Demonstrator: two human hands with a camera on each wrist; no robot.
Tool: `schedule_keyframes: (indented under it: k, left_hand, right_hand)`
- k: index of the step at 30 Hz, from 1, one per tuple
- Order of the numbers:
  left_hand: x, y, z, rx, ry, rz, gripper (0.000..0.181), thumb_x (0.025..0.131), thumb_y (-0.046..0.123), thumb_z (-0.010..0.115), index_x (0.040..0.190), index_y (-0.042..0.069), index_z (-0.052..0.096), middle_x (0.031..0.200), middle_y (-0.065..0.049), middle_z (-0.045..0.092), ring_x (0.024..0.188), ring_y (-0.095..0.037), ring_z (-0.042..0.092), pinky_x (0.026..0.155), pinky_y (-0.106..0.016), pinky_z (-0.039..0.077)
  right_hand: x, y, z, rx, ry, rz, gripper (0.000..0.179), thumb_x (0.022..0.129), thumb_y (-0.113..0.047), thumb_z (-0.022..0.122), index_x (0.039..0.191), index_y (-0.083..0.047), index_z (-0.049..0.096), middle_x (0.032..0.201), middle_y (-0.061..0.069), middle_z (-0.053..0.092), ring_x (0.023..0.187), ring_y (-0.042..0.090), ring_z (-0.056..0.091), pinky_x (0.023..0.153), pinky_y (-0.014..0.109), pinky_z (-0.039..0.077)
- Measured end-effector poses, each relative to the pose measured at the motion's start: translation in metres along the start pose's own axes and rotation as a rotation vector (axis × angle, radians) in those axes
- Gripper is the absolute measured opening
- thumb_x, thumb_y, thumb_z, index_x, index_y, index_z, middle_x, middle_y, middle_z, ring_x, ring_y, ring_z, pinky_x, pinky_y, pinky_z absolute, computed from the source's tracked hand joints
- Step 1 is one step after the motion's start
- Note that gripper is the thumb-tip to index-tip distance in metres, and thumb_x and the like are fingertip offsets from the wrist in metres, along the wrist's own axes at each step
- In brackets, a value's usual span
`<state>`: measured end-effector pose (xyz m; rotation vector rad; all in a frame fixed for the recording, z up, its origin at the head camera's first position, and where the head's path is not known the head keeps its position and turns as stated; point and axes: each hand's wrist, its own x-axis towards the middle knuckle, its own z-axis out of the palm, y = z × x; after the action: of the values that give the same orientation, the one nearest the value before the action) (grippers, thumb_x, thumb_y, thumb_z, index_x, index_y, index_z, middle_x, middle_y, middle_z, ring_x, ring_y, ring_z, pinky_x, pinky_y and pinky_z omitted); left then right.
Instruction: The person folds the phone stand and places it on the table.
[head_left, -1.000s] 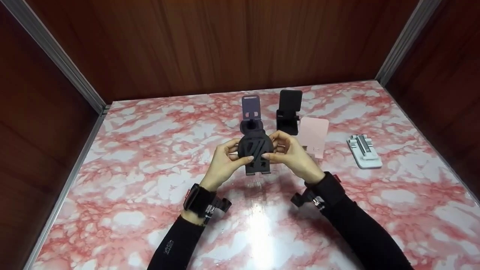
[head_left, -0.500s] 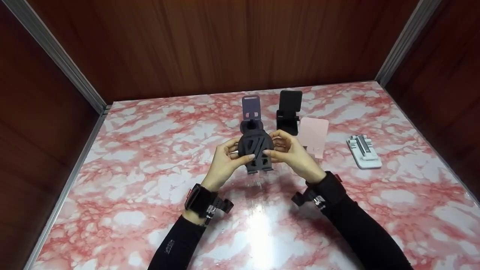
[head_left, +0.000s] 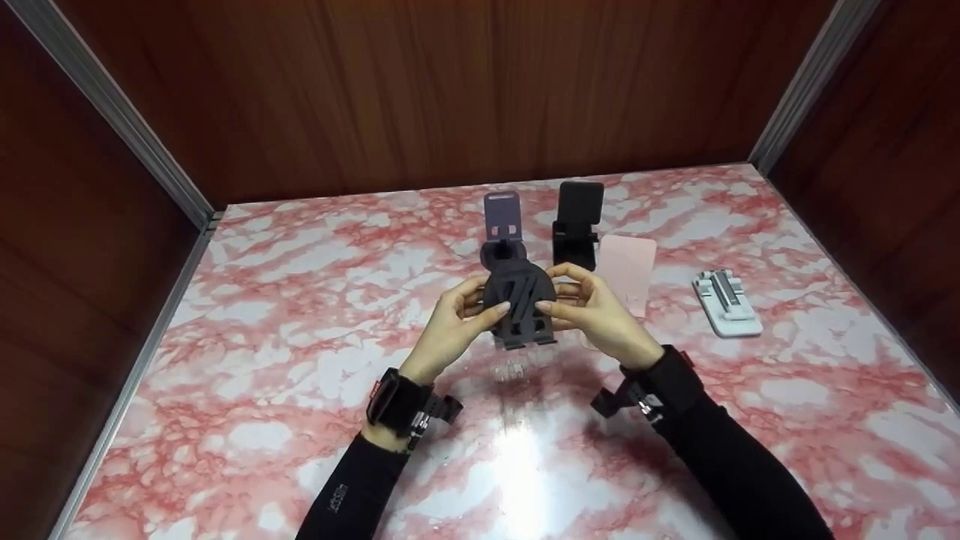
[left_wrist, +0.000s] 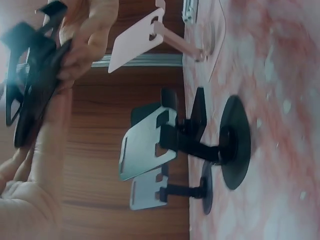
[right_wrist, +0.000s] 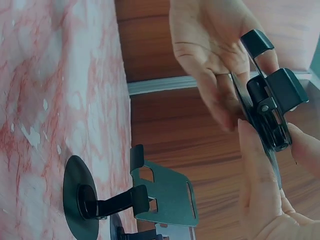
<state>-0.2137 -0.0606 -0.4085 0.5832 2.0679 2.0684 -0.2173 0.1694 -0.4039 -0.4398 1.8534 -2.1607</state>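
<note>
Both hands hold a folded black phone stand (head_left: pixel 520 289) up in front of me. My left hand (head_left: pixel 450 326) grips its left edge, thumb on the near face and fingers behind. On the other edge, my right hand (head_left: pixel 604 319) does the same. The right wrist view shows the stand (right_wrist: pixel 267 112) edge-on, its thin round base lying along the folded plate, hinge and hooked lips. Beyond the hands stands an unfolded dark phone stand (left_wrist: pixel 145 145), largely hidden in the head view by the held one.
Behind stand an unfolded purple phone stand (head_left: pixel 502 217) and a black one (head_left: pixel 581 202). A pink stand (head_left: pixel 628 270) is just beyond my right hand. Farther right a white stand (head_left: pixel 731 315) lies folded on the marbled table (head_left: pixel 247 367). Wooden panels (head_left: pixel 450 90) wall the table in.
The hands and the held stand have shifted slightly to the right, and the stand has tilted a little. Both hands keep their grip. The other stands have stayed in place.
</note>
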Motion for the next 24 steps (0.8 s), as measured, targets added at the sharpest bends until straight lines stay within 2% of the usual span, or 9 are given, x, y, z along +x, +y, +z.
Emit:
schedule_keyframes:
  k: [3,7,11,14,18,24]
  left_hand:
    - [-0.002,0.003,0.0,0.092,-0.003,0.043,0.043,0.101,0.016,0.055,0.141,0.001,0.05,0.133,-0.021,0.062,0.114,-0.027,0.065,0.093,-0.038,0.058]
    - [-0.006,0.003,0.001,0.206,0.009,0.129,0.043,0.105,0.021,0.047,0.145,0.007,0.048,0.142,-0.014,0.057,0.129,-0.027,0.057,0.1,-0.044,0.054]
    - [-0.01,-0.001,-0.001,0.349,0.041,0.204,0.045,0.104,0.02,0.048,0.149,0.012,0.045,0.145,-0.01,0.055,0.134,-0.024,0.052,0.106,-0.043,0.05]
    - [-0.014,-0.004,-0.005,0.491,0.098,0.243,0.05,0.103,0.021,0.05,0.152,0.013,0.04,0.15,-0.011,0.05,0.139,-0.026,0.046,0.114,-0.046,0.041]
    - [-0.016,-0.006,-0.012,0.624,0.157,0.254,0.055,0.102,0.027,0.051,0.154,0.012,0.036,0.157,-0.01,0.04,0.146,-0.028,0.035,0.121,-0.05,0.028]
    - [-0.022,-0.012,-0.024,0.77,0.181,0.246,0.06,0.102,0.027,0.051,0.155,0.008,0.03,0.162,-0.013,0.027,0.152,-0.03,0.021,0.125,-0.05,0.017]
  right_hand:
    - [-0.004,-0.003,-0.005,0.015,-0.006,0.0,0.031,0.092,0.006,0.062,0.118,-0.007,0.053,0.102,0.005,0.072,0.091,0.017,0.072,0.078,0.034,0.062]
    - [-0.011,-0.011,-0.012,0.017,0.021,0.015,0.031,0.093,0.003,0.062,0.12,-0.009,0.055,0.104,0.003,0.072,0.089,0.014,0.071,0.079,0.03,0.062]
    - [-0.02,-0.019,-0.024,0.034,0.064,0.023,0.032,0.093,0.002,0.062,0.123,-0.009,0.058,0.105,0.002,0.072,0.088,0.012,0.07,0.08,0.028,0.061]
    - [-0.027,-0.024,-0.037,0.043,0.083,0.005,0.033,0.094,0.002,0.06,0.125,-0.01,0.059,0.106,0.002,0.073,0.091,0.013,0.071,0.082,0.029,0.061]
    - [-0.035,-0.032,-0.054,0.073,0.107,-0.039,0.031,0.096,0.003,0.058,0.123,-0.011,0.062,0.11,0.005,0.074,0.094,0.015,0.072,0.084,0.029,0.06]
    - [-0.051,-0.041,-0.078,0.115,0.222,-0.086,0.032,0.097,0.006,0.053,0.117,-0.013,0.069,0.102,0.004,0.075,0.088,0.012,0.072,0.075,0.023,0.06]
